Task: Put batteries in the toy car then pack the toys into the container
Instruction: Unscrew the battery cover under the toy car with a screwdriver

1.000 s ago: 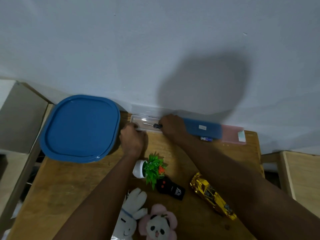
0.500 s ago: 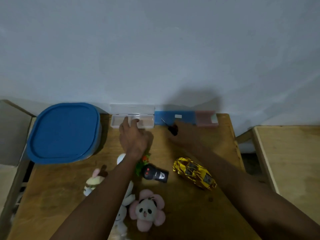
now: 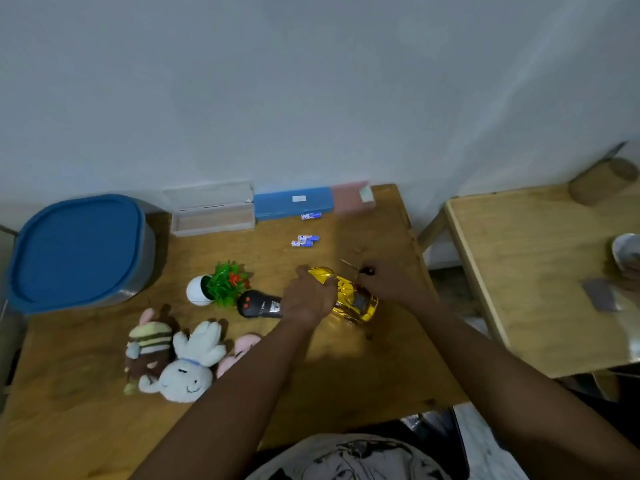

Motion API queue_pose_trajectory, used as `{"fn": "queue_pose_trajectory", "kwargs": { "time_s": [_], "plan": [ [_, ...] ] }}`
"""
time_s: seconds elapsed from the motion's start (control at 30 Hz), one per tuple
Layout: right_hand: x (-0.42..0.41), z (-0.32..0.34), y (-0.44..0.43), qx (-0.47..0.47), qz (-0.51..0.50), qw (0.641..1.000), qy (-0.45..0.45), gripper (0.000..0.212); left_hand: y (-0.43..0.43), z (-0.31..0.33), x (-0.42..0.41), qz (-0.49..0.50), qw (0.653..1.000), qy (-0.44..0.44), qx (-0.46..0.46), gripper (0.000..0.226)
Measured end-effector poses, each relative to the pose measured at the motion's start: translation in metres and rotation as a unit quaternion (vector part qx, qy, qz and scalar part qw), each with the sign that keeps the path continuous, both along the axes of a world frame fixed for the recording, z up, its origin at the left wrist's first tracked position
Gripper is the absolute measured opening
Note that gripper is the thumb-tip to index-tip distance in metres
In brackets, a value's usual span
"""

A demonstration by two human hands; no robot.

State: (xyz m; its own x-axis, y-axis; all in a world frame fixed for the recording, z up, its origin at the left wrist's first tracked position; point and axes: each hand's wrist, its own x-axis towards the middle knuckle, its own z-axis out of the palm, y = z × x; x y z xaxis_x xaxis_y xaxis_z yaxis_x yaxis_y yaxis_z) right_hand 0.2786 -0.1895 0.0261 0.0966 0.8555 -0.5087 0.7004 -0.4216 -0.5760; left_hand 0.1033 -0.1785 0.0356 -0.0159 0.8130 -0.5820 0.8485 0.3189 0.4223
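Note:
The gold toy car [image 3: 353,299] lies on the wooden table [image 3: 346,368]. My left hand [image 3: 306,296] grips its front end. Just right of the car, my right hand [image 3: 384,282] holds a small screwdriver [image 3: 356,268] with its shaft pointing up and left. Two blue batteries [image 3: 304,240] lie behind the car, and a third battery [image 3: 311,215] rests by the blue case. The black remote [image 3: 258,304] sits left of my left hand. The container with the blue lid [image 3: 79,247] stands at the far left.
Plush toys lie at front left: a striped one [image 3: 149,344], a white rabbit [image 3: 192,365] and a pink one [image 3: 239,351] partly behind my arm. A small potted plant [image 3: 218,287] lies on its side. A clear open case [image 3: 213,211], a blue case [image 3: 292,202] and a pink case [image 3: 351,197] line the wall. A second table [image 3: 540,271] stands to the right.
My right hand drew the screwdriver back from the clear case to beside the car. My left hand left the case and took hold of the car.

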Motion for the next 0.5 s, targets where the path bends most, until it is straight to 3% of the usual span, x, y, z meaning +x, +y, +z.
{"fn": "queue_pose_trajectory", "kwargs": {
  "time_s": [0.13, 0.3, 0.4, 0.5],
  "plan": [
    [0.01, 0.0, -0.018, 0.017, -0.059, 0.997, 0.047, 0.016, -0.011, 0.002, 0.017, 0.11, 0.99, -0.067, -0.049, 0.091],
    [0.002, -0.006, -0.041, 0.015, -0.082, 0.992, 0.093, 0.027, -0.019, -0.011, 0.026, 0.161, 0.982, -0.089, -0.048, 0.123],
    [-0.003, -0.002, -0.05, 0.008, -0.103, 0.983, 0.151, 0.025, -0.025, -0.005, 0.02, 0.163, 0.975, -0.141, -0.056, 0.115],
    [-0.005, 0.009, -0.053, -0.006, -0.118, 0.972, 0.201, 0.015, -0.03, 0.009, 0.004, 0.136, 0.955, -0.262, -0.042, 0.098]
  ]
}}
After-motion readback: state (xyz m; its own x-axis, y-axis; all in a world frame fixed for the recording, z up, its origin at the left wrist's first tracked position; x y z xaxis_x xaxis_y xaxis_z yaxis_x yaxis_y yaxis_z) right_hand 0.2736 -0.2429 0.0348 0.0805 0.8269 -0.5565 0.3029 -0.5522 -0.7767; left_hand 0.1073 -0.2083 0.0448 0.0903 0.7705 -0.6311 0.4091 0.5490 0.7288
